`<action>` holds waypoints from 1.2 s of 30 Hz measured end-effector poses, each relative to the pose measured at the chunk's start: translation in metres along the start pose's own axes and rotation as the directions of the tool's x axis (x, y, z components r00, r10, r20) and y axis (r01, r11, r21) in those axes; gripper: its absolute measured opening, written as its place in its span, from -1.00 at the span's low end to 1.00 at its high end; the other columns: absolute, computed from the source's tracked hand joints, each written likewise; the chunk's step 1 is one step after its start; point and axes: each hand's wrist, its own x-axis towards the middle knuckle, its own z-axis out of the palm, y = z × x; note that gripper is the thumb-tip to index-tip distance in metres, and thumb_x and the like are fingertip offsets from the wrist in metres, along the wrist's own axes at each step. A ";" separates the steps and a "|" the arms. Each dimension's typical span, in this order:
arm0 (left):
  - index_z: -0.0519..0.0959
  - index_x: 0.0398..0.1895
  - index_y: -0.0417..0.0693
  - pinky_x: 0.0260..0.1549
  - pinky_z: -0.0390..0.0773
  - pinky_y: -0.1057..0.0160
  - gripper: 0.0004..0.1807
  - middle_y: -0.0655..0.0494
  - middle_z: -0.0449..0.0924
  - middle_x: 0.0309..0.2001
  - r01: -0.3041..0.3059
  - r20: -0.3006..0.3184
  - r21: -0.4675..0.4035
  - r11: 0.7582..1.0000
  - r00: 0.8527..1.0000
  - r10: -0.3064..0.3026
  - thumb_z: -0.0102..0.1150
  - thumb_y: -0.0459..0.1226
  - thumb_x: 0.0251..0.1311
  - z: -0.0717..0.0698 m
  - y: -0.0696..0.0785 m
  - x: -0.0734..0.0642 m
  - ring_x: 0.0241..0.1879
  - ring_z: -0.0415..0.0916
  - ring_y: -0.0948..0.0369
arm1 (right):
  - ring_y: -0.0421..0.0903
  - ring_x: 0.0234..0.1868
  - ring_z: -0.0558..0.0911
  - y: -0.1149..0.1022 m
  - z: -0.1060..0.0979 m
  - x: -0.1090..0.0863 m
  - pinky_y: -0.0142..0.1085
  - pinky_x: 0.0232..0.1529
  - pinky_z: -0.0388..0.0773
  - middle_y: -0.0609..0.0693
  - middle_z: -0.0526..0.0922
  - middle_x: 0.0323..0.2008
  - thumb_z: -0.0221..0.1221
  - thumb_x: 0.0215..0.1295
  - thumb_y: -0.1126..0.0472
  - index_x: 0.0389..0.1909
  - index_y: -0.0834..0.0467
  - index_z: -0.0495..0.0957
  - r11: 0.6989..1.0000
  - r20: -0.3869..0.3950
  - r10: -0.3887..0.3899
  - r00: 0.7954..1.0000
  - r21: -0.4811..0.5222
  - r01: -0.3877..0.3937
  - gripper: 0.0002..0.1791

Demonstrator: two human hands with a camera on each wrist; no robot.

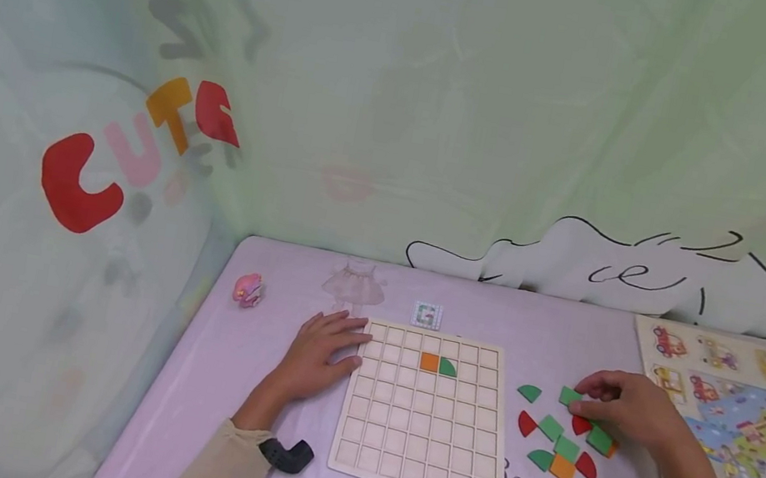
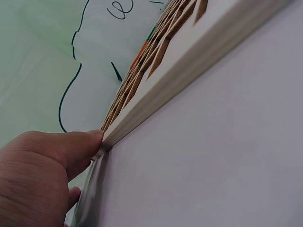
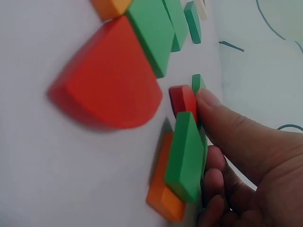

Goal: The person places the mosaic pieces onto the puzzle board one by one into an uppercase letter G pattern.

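A pale wooden grid board (image 1: 378, 416) lies on the table, with an orange square (image 1: 429, 362) and a green quarter-circle (image 1: 449, 367) side by side in its upper cells. My left hand (image 1: 321, 354) rests at the board's upper left edge, fingers extended; in the left wrist view the thumb (image 2: 80, 144) touches that edge. To the board's right, my right hand (image 1: 632, 406) pinches a green square tile (image 1: 569, 397) between thumb and fingers. Around it lie several loose tiles, among them a red quarter-circle (image 3: 109, 80) and a green square stacked on an orange tile (image 3: 163, 201).
A small patterned card (image 1: 427, 315) lies just beyond the board. At the table's far left stands a pink figurine (image 1: 249, 289). A picture puzzle board (image 1: 733, 374) occupies the right side. Printed cloth walls (image 1: 405, 107) rise behind and at the left.
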 end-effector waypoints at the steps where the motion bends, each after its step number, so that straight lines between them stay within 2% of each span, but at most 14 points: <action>1: 0.60 0.29 0.14 0.50 0.04 -0.30 -0.56 0.14 0.44 0.45 -0.001 -0.002 0.000 1.000 1.000 0.001 0.18 -0.06 0.39 0.000 0.000 0.000 0.54 0.21 -0.04 | 0.02 -0.15 0.48 0.000 0.000 0.000 -0.31 -0.34 0.46 0.04 0.59 -0.26 0.48 0.11 -0.10 -0.03 0.21 0.69 1.000 0.001 -0.001 1.000 0.001 0.001 -0.46; 11: 0.60 0.29 0.16 0.50 0.06 -0.30 -0.56 0.14 0.44 0.45 -0.004 -0.006 0.011 1.000 1.000 0.004 0.19 -0.05 0.38 0.002 -0.002 0.000 0.53 0.22 -0.04 | 0.02 -0.13 0.49 0.001 -0.001 0.000 -0.29 -0.30 0.49 0.05 0.59 -0.25 0.49 0.10 -0.09 -0.04 0.24 0.65 0.999 0.025 0.012 1.000 0.047 -0.013 -0.44; 22: 0.60 0.30 0.17 0.50 0.06 -0.30 -0.56 0.16 0.44 0.45 -0.005 -0.001 0.015 1.000 1.000 0.005 0.18 -0.04 0.39 0.002 -0.003 0.000 0.54 0.21 -0.03 | 0.02 -0.12 0.50 -0.002 -0.006 -0.006 -0.32 -0.26 0.47 0.04 0.60 -0.23 0.39 0.24 -0.11 -0.04 0.24 0.62 0.996 0.056 0.031 0.998 0.077 -0.035 -0.48; 36: 0.59 0.31 0.16 0.51 0.05 -0.29 -0.55 0.15 0.44 0.45 -0.009 0.003 0.024 1.000 1.000 0.008 0.16 -0.02 0.41 0.002 -0.004 -0.001 0.54 0.21 -0.03 | -0.01 -0.12 0.51 -0.006 0.005 -0.009 -0.37 -0.29 0.47 0.04 0.59 -0.23 0.33 0.29 -0.19 -0.09 0.14 0.57 0.992 -0.003 0.002 1.000 0.123 -0.002 -0.52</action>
